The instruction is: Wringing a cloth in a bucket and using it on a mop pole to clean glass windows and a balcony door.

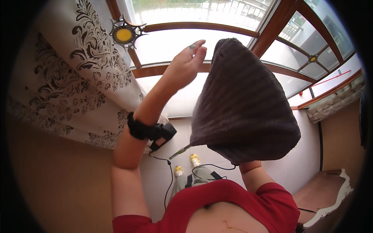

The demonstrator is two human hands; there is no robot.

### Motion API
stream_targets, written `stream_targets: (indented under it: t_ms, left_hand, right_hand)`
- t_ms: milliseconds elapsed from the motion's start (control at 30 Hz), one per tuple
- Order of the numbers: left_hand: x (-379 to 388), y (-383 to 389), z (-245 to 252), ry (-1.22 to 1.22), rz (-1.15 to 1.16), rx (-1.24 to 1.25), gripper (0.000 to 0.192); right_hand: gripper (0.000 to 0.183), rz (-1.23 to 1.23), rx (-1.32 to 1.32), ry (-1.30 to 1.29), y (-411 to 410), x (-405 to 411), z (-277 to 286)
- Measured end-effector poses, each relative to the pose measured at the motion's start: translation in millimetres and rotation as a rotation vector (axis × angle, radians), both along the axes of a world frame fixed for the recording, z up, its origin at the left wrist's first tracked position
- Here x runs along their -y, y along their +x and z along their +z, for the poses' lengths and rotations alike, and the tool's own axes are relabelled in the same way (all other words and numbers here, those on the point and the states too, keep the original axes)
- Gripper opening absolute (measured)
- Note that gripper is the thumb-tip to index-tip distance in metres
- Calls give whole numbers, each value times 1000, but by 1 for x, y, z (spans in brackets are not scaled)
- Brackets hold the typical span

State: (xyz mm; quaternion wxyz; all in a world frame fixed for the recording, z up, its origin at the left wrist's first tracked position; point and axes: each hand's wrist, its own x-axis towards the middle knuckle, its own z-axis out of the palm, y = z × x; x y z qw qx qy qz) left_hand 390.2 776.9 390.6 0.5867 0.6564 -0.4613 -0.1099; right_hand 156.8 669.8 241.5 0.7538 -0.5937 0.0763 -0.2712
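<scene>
My left hand [188,62] is raised in front of the glazed door, fingers extended and holding nothing visible. A small greenish mark or item shows on one finger. Just right of it, a large dark grey plush cloth [244,102] fills the middle of the view. My right forearm runs up behind its lower edge, and the cloth hides my right hand. From under the cloth's lower left corner sticks out a thin pole with a green tip [180,152]. A black device [163,136] is strapped to my left forearm, with a cable hanging from it.
A patterned curtain [96,67] hangs at the left beside the wood-framed glass door [201,26]. A sun-shaped ornament [124,35] sits on the frame. Pale tiles [180,131] cover the floor. At the lower right stands brown furniture with a white carved edge [339,201]. Cables hang near my legs.
</scene>
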Motion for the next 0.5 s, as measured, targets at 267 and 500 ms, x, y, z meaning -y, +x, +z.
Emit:
stream_targets:
  t_ms: [267, 500]
  left_hand:
    - [-1, 25, 20, -87, -134, -199, 22]
    - [7, 14, 54, -68, 68, 58, 19]
  right_hand:
    - [52, 37, 13, 6, -8, -13, 8]
    - [52, 64, 20, 30, -6, -17, 7]
